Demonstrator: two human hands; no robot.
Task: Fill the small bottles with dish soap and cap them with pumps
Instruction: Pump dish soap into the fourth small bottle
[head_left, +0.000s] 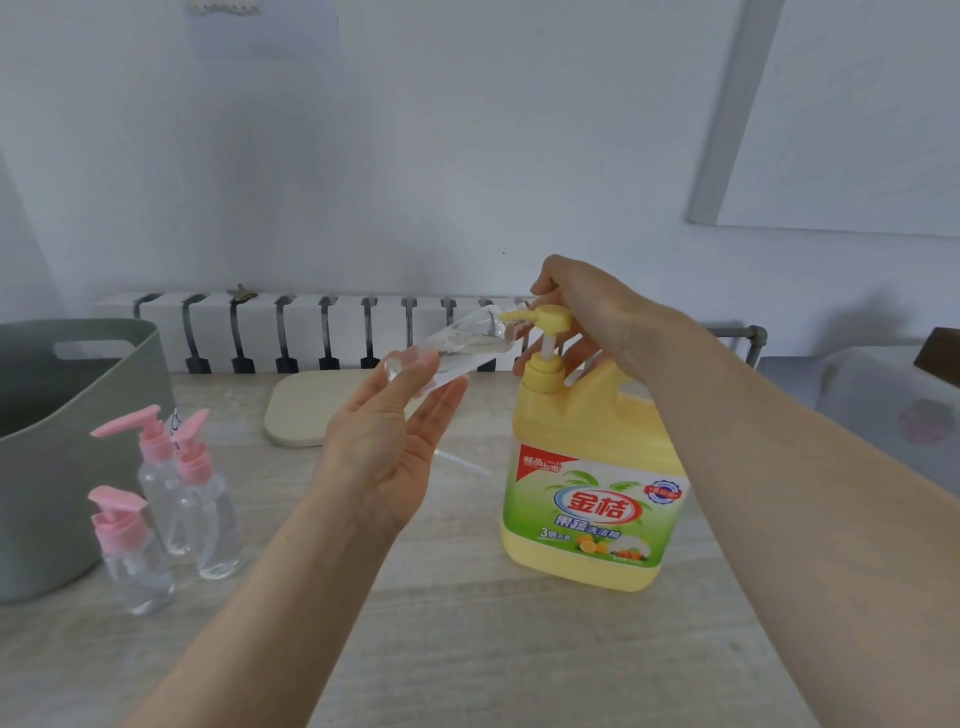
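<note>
Pale surface (467, 649), white wall (467, 156), radiator (311, 332) behind.
Left fingers (441, 400) grip tilted bottle (457, 343); right fingers (543, 283) clasp jug's pump (550, 317); basket (78, 415) left.

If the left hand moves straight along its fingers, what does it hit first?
Likely the pump: the left hand points up-right at it, and the bottle it holds has its mouth at the pump's tip. Depth is unclear.

basket (78, 467) cut off left, small bottle (462, 343) contents perhaps unreadable
</note>
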